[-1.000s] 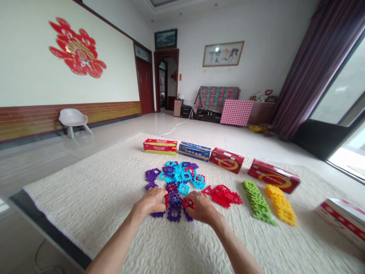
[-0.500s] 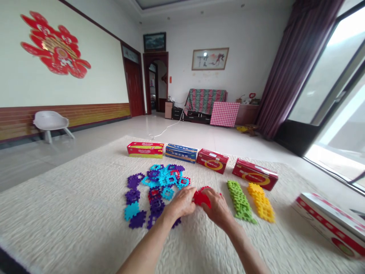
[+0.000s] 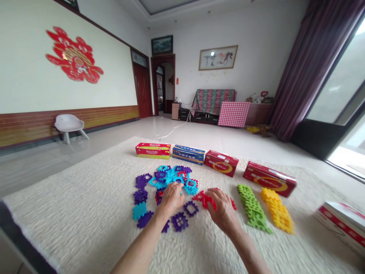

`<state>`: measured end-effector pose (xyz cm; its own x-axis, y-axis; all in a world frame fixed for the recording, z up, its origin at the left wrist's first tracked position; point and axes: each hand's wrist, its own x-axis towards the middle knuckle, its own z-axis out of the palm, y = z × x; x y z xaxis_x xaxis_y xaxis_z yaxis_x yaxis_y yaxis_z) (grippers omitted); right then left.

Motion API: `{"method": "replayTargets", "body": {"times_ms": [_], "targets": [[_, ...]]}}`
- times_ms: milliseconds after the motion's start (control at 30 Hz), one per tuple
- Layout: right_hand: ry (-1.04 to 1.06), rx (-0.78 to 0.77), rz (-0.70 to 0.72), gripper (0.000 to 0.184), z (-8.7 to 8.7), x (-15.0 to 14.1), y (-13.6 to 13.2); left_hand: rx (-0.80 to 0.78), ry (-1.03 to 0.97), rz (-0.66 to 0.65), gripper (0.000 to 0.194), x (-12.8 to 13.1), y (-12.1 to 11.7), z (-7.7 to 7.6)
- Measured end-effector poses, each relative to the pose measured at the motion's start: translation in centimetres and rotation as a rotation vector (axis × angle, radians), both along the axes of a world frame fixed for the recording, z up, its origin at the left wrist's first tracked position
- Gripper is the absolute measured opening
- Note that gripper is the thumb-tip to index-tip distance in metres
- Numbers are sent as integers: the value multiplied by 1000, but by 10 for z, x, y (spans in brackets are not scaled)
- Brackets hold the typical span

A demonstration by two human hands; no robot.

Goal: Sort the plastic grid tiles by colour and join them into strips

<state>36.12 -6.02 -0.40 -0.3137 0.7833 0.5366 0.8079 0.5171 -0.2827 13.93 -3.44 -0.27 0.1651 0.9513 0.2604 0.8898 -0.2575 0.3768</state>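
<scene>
The two hands have moved apart since the earlier picture. The left hand (image 3: 171, 199) now sits on the front edge of the light blue plastic pieces (image 3: 171, 176), which lie in a heap just in front of the blue box (image 3: 188, 154). Its fingers point down and lie close together. I cannot tell if they are pinching anything.

The right hand (image 3: 222, 209) is spread out on top of the red plastic pieces (image 3: 203, 199), which lie in front of the blue box and a little to its right. The hand touches them, but I cannot tell if it is gripping them.

Between the hands, closer to the person than the blue box, are two purple plastic pieces (image 3: 191, 209) (image 3: 179, 222). More purple plastic pieces (image 3: 141, 197) lie to the left of the heap.

To the right of the blue box, a long green stack (image 3: 252, 207) and a long yellow stack (image 3: 276, 215) of pieces lie side by side. A red box (image 3: 221, 163) stands right next to the blue box, and a red and yellow box (image 3: 153, 150) stands on its other side. All of these are on a bumpy cream quilt (image 3: 71, 198).
</scene>
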Motion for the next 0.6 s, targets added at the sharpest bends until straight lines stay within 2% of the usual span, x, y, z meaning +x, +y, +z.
{"method": "replayTargets", "body": {"times_ms": [100, 200, 300, 433, 600], "targets": [[-4, -56, 76, 26, 5, -34, -4, -121, 53, 185, 54, -29, -8, -4], [-5, -95, 128, 28, 2, -67, -8, -184, 37, 292, 63, -40, -15, -9], [-18, -135, 158, 33, -4, -94, -12, -138, 19, 291, 57, -42, -18, -16], [-52, -198, 161, 31, -10, -114, -14, -17, -20, 260, 48, -49, -14, -22], [-75, -229, 144, 32, -13, -126, -10, 86, -35, 295, 44, -81, -13, -19]]}}
